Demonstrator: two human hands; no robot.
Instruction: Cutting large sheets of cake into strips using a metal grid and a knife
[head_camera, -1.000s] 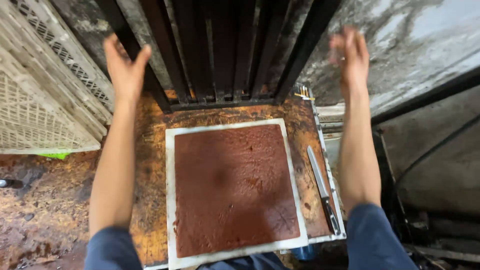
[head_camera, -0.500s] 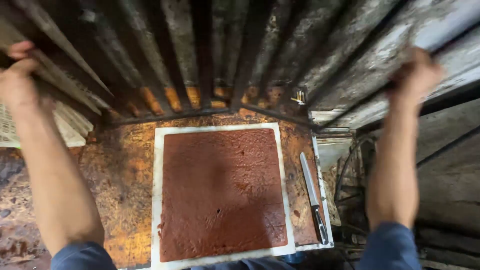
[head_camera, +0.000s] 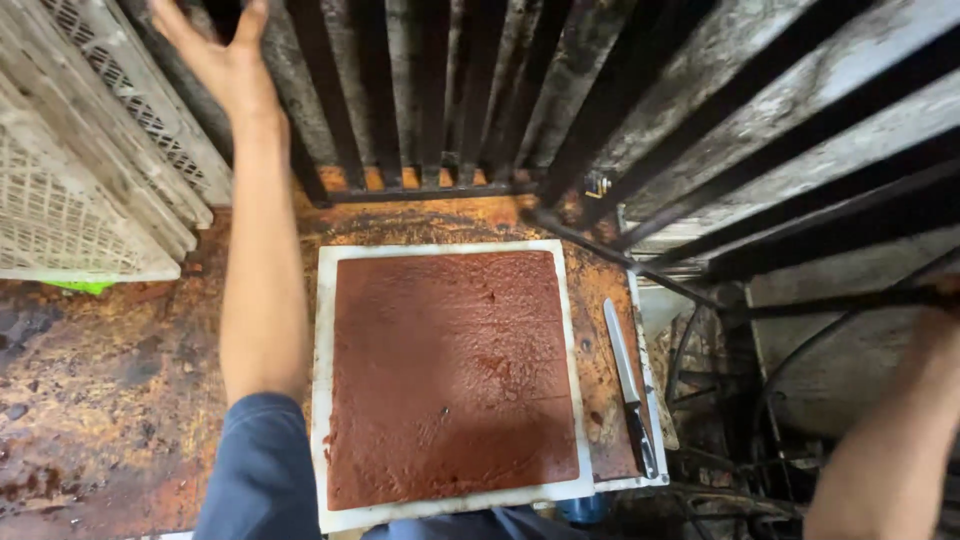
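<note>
**Both arms up at the black grate, red-brown slab sitting on the board**

Biggest thing here is the black barred grate (head_camera: 640, 110), heavy dark bars that are grimy and pale in patches, tilted over the back and right of the scene. Under it is the worktop (head_camera: 110, 390), rusty orange-brown and stained all over. Off to the left, white plastic lattice crates (head_camera: 80, 190) lean stacked against each other, with a bit of something green poking out beneath them.

Middle of the worktop: a white square board (head_camera: 322, 400) with a flat red-brown slab (head_camera: 450, 380) covering nearly all of it, only a thin white border showing. Just right of the board lies a knife (head_camera: 628, 385), blade pointing away, dark handle toward the camera, resting on the worktop's right edge.

Now the hands. Left hand (head_camera: 215, 60) is raised at the top left, fingers spread and open, palm up against the bars near the grate's left side; can't tell for sure if it's actually touching. Blue sleeve on that arm. The right hand is out of frame, only the forearm (head_camera: 890, 450) shows at lower right, so no idea if it's open or closed.
</note>
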